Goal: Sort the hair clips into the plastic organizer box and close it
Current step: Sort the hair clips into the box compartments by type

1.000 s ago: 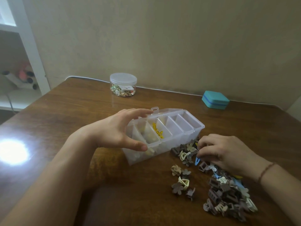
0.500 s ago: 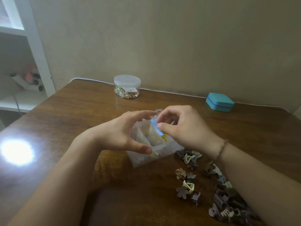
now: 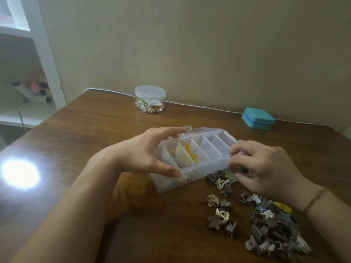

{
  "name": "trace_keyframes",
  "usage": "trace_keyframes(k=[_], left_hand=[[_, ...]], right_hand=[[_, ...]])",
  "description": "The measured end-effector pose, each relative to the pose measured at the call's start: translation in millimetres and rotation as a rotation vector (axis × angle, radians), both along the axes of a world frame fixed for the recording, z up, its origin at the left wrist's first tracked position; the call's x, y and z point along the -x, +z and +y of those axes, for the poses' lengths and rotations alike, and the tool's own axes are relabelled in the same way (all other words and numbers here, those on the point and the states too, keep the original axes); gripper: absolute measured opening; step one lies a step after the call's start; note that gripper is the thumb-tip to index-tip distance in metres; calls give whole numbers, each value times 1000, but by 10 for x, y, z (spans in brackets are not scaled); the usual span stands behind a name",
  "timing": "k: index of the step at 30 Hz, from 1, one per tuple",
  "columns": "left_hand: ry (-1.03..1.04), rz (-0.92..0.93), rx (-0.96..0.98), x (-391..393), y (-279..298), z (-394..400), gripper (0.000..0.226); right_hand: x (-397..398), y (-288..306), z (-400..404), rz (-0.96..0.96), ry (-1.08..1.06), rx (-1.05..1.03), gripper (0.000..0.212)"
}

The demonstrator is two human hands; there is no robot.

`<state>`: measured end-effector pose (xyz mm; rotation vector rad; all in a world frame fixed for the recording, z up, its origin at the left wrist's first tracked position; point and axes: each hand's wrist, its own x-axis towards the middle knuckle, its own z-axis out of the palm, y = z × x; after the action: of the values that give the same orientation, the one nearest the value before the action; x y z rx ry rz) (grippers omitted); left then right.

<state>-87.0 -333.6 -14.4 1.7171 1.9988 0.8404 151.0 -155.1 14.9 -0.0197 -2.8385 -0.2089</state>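
Left hand (image 3: 144, 154) grips the organizer box (image 3: 199, 160); right hand (image 3: 260, 168) pinches a dark clip (image 3: 245, 170) beside it.

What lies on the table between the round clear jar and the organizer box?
Nothing: in the head view, only bare wooden table lies between the round clear jar and the organizer box.
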Motion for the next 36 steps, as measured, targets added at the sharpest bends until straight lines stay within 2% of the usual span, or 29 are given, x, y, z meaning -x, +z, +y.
trace_keyframes(k=[2, 5, 9, 15, 18, 21, 23, 26, 29, 31, 36], left_hand=[[5, 1, -2, 0, 2, -5, 99], [9, 1, -2, -7, 5, -9, 99], [6, -10, 13, 13, 12, -17, 99], [43, -156, 90, 182, 84, -187, 100], [27, -127, 155, 180, 54, -183, 113], [22, -122, 161, 153, 36, -153, 116], [28, -97, 157, 149, 43, -144, 113], [13, -71, 142, 131, 46, -129, 111], [-19, -91, 137, 100, 47, -100, 109], [-24, -120, 133, 107, 41, -91, 110], [-30, -149, 126, 103, 37, -88, 111]], right_hand=[[-11, -81, 43, -101, 22, -56, 21], [-17, -169, 110, -229, -73, -71, 32], [-60, -181, 133, -246, -148, -43, 24], [-44, -183, 158, -330, -198, -43, 25], [-96, -166, 188, -295, -195, -14, 20], [-102, -139, 182, -261, -236, 116, 14], [-78, -89, 112, -251, -251, 319, 4], [26, 65, -79, -104, -205, 684, 7], [309, 195, -267, 88, -161, 860, 4], [539, 195, -374, 138, -189, 909, 6], [756, 64, -470, 47, -299, 711, 13]])
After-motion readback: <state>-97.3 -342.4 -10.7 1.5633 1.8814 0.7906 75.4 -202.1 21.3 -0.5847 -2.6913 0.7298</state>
